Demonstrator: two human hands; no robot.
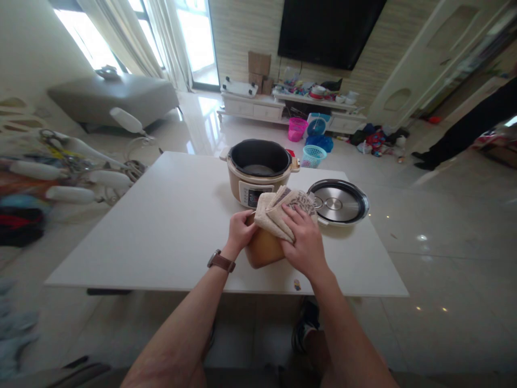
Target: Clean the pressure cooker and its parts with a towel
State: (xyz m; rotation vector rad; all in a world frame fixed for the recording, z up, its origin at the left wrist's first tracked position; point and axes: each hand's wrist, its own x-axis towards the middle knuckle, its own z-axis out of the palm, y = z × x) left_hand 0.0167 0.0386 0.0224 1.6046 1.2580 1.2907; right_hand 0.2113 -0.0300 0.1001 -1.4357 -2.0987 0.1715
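Note:
My left hand (pixel 241 233), with a brown-strapped watch on the wrist, grips the rim of a golden-brown inner pot (pixel 264 250). The pot is held tilted over the front part of the white table. A folded beige towel (pixel 270 215) with a dark pattern covers much of its upper part. My right hand (pixel 305 242) is closed on that towel, its fingers over the cloth and its palm side against the pot. Just beyond stands the pressure cooker body (pixel 260 161), uncovered, with a dark inside and a front control panel. Its round lid (pixel 339 202) lies inner side up at the right.
A small sticker-like piece (pixel 297 284) is at the front edge of the white table (pixel 161 237). White lamp arms (pixel 81 178) stand at the left. Baskets (pixel 314 155) and a TV cabinet (pixel 258 110) are behind. A person's dark-clothed legs (pixel 464 126) show at right.

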